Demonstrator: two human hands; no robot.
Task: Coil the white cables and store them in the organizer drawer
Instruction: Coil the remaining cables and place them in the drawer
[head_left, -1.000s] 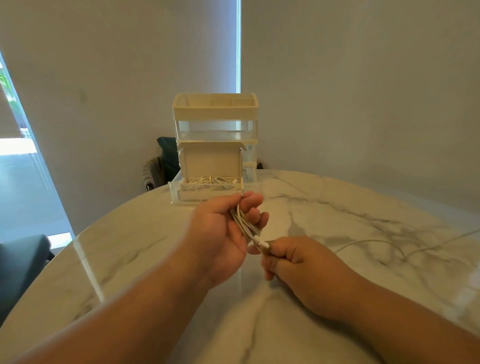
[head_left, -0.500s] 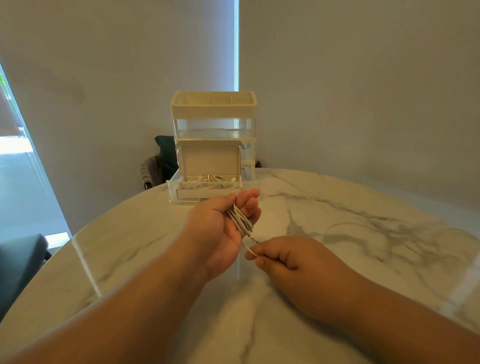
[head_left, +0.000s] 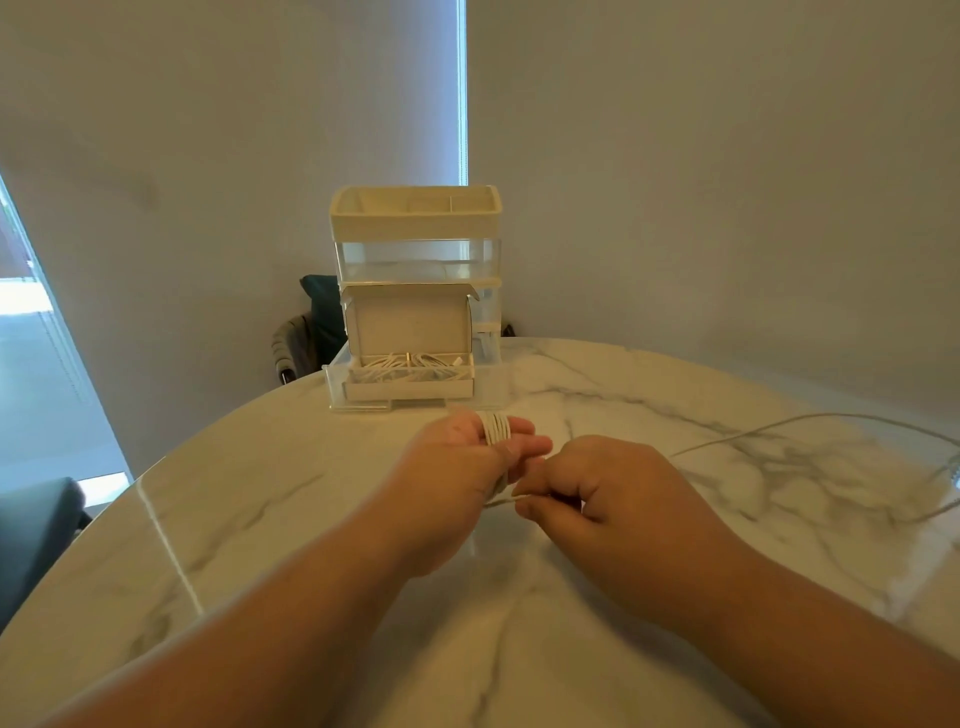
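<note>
Holds coil (head_left: 496, 428) looped round left hand (head_left: 457, 467) fingers, pressed together, above desk (head_left: 260, 493), just short of open drawer (head_left: 410, 387). Pinches tail (head_left: 501, 501) in right hand (head_left: 597, 499) fingers. Risks loops sliding off fingertips if tail tugged hard; risks unwinding if pinch slips.

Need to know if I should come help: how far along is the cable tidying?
Done: several coiled white cables lie in the open drawer. In hand: the left hand has a coil wound round its fingers, and the right hand pinches its tail. Left: store this coil, then coil the loose cable lying on the table to the right.
</note>
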